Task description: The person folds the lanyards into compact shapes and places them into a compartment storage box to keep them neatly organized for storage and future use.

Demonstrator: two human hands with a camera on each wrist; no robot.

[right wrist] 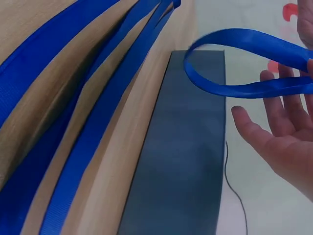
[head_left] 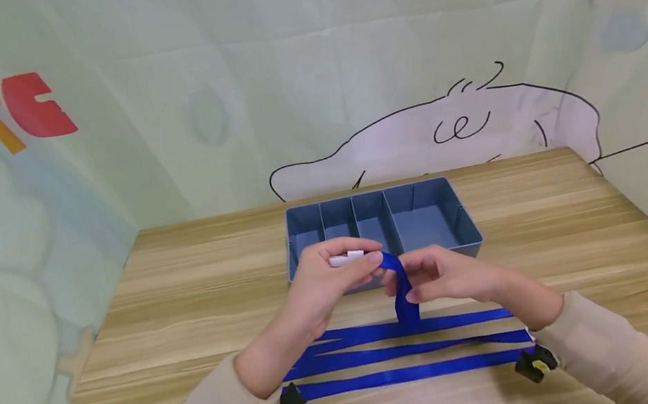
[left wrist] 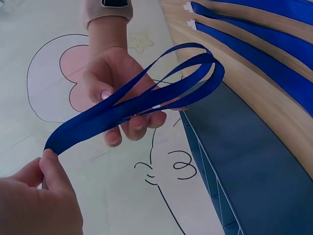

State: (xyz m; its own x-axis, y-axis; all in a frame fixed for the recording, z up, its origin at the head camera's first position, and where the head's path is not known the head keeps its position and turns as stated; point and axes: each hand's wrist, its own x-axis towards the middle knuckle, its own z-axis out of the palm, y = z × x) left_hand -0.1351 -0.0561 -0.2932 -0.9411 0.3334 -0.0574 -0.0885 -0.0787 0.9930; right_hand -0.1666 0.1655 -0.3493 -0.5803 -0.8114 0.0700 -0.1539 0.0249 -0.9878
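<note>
My left hand (head_left: 314, 284) pinches one end of a folded blue ribbon lanyard (head_left: 405, 298), beside a small white clip (head_left: 355, 254). From those fingertips the ribbon bends over and hangs in narrow loops, spread apart in the left wrist view. Close by on the right, my right hand (head_left: 451, 274) has its fingers spread loosely about the hanging part. The ribbon crosses in front of its fingers in the left wrist view, and the thumb stands apart from them in the right wrist view. Below, several more blue lanyards (head_left: 400, 375) lie side by side across the table.
A grey-blue divided tray (head_left: 467, 226) stands behind the hands, with narrow compartments at left and a wide one at right. The wooden table (head_left: 203, 276) meets a printed cloth backdrop (head_left: 186, 76) at the back and sides. Black devices (head_left: 286, 403) sit at both wrists.
</note>
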